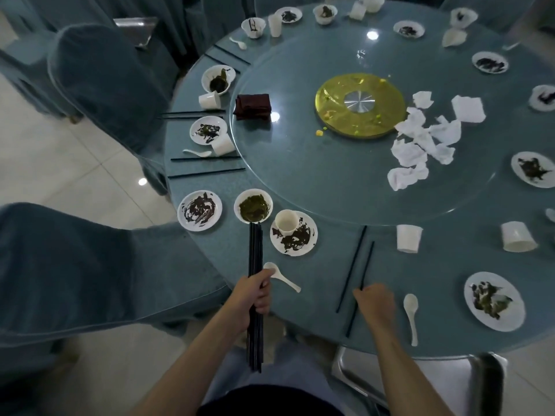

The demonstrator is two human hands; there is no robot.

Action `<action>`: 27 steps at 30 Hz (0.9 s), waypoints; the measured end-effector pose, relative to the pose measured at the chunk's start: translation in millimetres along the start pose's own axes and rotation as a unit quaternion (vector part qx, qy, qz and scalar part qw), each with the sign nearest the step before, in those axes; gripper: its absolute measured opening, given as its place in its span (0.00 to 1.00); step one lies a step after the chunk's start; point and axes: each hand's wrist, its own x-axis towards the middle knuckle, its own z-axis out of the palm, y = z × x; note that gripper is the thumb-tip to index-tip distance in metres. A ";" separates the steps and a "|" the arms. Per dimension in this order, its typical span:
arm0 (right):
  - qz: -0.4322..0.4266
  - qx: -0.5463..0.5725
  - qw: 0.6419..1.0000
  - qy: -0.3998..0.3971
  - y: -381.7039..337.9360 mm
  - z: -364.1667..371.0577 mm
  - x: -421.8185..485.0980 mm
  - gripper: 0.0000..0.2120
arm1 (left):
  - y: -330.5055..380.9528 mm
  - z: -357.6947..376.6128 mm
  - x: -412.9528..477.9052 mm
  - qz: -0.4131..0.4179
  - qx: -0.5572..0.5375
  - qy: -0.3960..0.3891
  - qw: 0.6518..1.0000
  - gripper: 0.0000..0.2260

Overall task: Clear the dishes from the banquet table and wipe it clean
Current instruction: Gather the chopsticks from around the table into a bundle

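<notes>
A person clearing the banquet surface grips a bundle of black chopsticks in the left hand, while the right hand curls over one of a loose pair of chopsticks near the edge; blur hides whether it is pinched. Lifting both sticks together and sliding them parallel into the bundle would likely serve best. At the bundle's tips, a bowl holds green leftovers; a cup standing on a sauce-smeared plate looks empty.

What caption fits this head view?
Left hand grips a chopstick bundle; right hand touches a loose chopstick on the table.
</notes>
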 end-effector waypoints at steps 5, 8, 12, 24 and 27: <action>0.046 0.091 0.994 -0.028 -7.5 -13.2 -2.2 0.17 | 19.1 9.4 19.2 0.002 0.039 -0.021 0.999 0.13; 0.057 0.208 0.976 -0.039 -21.8 -26.4 -17.1 0.08 | 29.7 23.3 26.4 0.010 0.053 -0.033 0.998 0.05; 0.030 0.361 0.930 -0.067 -62.2 -46.3 -46.4 0.03 | 38.1 48.2 29.3 0.040 0.029 -0.060 0.997 0.04; -0.134 0.321 0.931 -0.112 -130.4 -21.4 -84.5 0.06 | 56.3 62.5 34.0 0.034 0.017 -0.125 0.991 0.12; -0.141 0.326 0.926 -0.128 -132.9 -19.6 -82.3 0.02 | 60.0 55.5 38.6 0.043 0.046 -0.108 0.992 0.12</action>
